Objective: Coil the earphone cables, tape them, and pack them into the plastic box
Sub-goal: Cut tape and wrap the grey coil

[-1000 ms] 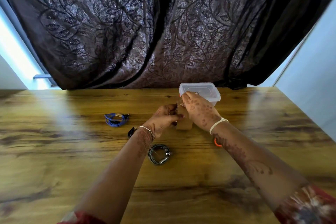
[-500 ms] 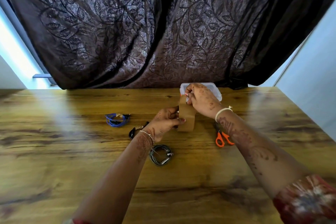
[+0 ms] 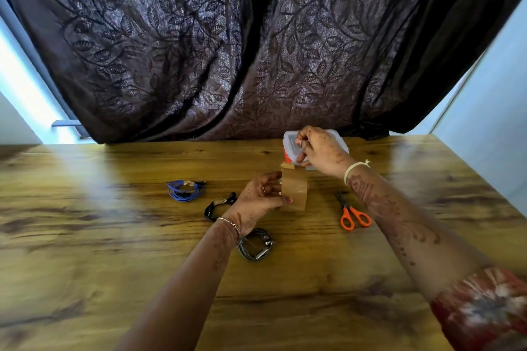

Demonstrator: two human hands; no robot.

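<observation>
My left hand (image 3: 261, 201) grips a roll of brown tape (image 3: 295, 189) standing on edge above the table. My right hand (image 3: 320, 149) pinches the free tape end (image 3: 287, 166), pulled up from the roll. Behind that hand sits the clear plastic box (image 3: 288, 142), partly hidden. A blue coiled earphone cable (image 3: 184, 189) lies to the left. A black coiled cable (image 3: 218, 206) lies beside my left wrist. A grey coiled cable (image 3: 255, 243) lies just below that wrist.
Orange-handled scissors (image 3: 352, 212) lie on the wooden table (image 3: 114, 251) to the right of the tape, under my right forearm. A dark patterned curtain (image 3: 228, 51) hangs along the table's far edge. A pale wall stands at the right.
My right hand has risen away from the roll, drawing out a strip of tape. The scissors, hidden under my forearm before, now show fully. My left hand keeps holding the roll.
</observation>
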